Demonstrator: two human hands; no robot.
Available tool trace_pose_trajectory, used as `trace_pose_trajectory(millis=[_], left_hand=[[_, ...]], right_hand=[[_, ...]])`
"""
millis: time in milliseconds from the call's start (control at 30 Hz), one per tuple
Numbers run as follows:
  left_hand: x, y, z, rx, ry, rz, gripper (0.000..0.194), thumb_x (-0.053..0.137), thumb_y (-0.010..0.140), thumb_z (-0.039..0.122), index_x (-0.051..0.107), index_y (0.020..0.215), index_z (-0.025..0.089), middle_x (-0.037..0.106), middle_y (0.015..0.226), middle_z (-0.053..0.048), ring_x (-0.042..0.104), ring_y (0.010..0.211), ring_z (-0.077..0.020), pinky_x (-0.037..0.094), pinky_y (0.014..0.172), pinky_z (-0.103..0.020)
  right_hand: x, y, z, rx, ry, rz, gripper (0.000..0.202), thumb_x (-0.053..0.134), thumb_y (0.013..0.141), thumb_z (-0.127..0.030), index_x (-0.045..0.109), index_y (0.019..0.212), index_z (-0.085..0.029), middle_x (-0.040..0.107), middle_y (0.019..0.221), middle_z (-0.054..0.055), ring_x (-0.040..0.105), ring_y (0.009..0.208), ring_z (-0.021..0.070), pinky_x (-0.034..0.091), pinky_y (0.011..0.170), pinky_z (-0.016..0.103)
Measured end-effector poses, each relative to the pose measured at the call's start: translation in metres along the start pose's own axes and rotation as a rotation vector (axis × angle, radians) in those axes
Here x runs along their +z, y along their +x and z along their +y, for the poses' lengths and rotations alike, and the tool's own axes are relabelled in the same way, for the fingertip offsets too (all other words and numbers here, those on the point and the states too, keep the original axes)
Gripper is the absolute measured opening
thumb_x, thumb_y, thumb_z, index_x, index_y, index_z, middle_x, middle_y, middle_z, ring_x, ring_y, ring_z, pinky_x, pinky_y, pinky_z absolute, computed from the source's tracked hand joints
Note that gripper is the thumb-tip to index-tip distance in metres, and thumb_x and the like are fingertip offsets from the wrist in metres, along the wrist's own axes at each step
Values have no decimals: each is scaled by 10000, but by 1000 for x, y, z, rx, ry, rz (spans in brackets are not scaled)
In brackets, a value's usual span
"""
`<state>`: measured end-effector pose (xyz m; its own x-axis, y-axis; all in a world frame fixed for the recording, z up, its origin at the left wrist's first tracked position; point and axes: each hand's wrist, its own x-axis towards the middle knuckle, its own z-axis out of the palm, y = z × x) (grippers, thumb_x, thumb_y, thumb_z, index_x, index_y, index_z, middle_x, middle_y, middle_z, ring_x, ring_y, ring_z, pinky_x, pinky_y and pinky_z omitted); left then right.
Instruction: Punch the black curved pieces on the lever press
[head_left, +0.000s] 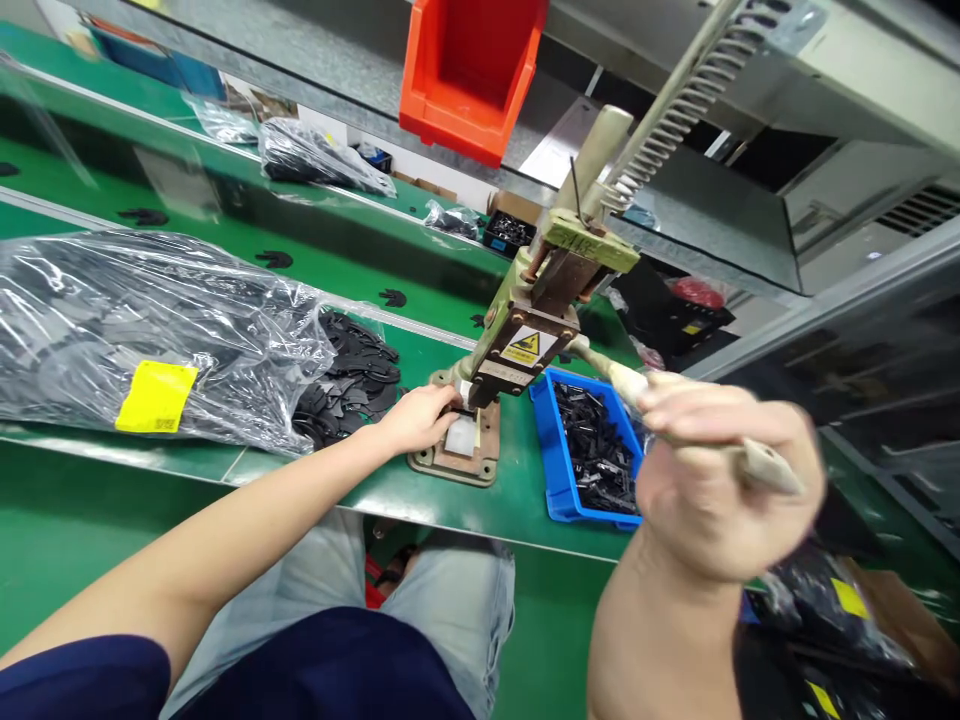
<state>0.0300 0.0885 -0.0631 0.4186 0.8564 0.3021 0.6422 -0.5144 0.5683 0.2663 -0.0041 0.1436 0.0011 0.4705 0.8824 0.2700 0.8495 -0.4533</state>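
A green hand press (517, 330) with a warning label stands tilted in view on the green bench. My right hand (727, 470), slightly blurred, is wrapped round its lever (615, 375), out to the right of the press head. At the press base (472, 465), my left hand (420, 418) has its fingertips pressed together right under the ram. What those fingertips hold, if anything, is hidden. Just left of that hand lies a pile of flat black parts (349, 375), spilling from a clear plastic bag (150, 320). A blue bin (556, 480) of small black parts sits right of the base.
Behind the bench runs a green belt (330, 270) with several black pieces spaced along it. An orange bin (472, 80) is on the shelf above. Other bagged parts (315, 155) lie farther back. The bench's front edge is close to my lap.
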Motion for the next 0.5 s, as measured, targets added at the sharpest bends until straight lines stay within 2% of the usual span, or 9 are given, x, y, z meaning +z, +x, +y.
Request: trace_pose_trajectory(millis=[100,200,367,433,500], left_hand=[[-1,1,-1,3,12,-3,213,584,994,289,664,1176,212,755,1110,-111,699,1065,-299,547,928,-426],[0,0,-2,1,23,2,204,585,998,300,665,1164,211,756,1119,-115,700,1072,-299,546,938,-426],[0,1,1,1,26,-29,230,599,989,305,664,1189,210,756,1139,-115,704,1084,-298,554,941,-421],[-10,4,-3,-7,34,-58,268,603,984,310,665,1225,211,759,1158,-110,705,1100,-293,557,950,-411],[-28,10,-16,-22,77,-52,302,586,984,299,673,1258,208,754,1218,-110,695,1132,-288,548,988,-408]], right_hand=[[-6,-28,13,-64,-70,-77,190,750,876,-347,641,763,-241,638,704,4,706,790,250,591,957,597],[-7,-63,21,-73,-121,-108,189,695,889,-298,619,721,-255,620,654,-21,685,733,225,576,975,613],[-2,-110,33,-70,-173,-65,174,654,876,-200,608,718,-253,636,686,-24,676,772,213,529,1044,646],[1,-117,36,-78,-167,-28,177,648,885,-213,606,718,-254,636,689,-19,669,772,215,524,1045,663],[3,-119,39,-84,-169,-3,190,646,893,-232,596,712,-258,626,674,-18,664,759,215,534,1031,664]])
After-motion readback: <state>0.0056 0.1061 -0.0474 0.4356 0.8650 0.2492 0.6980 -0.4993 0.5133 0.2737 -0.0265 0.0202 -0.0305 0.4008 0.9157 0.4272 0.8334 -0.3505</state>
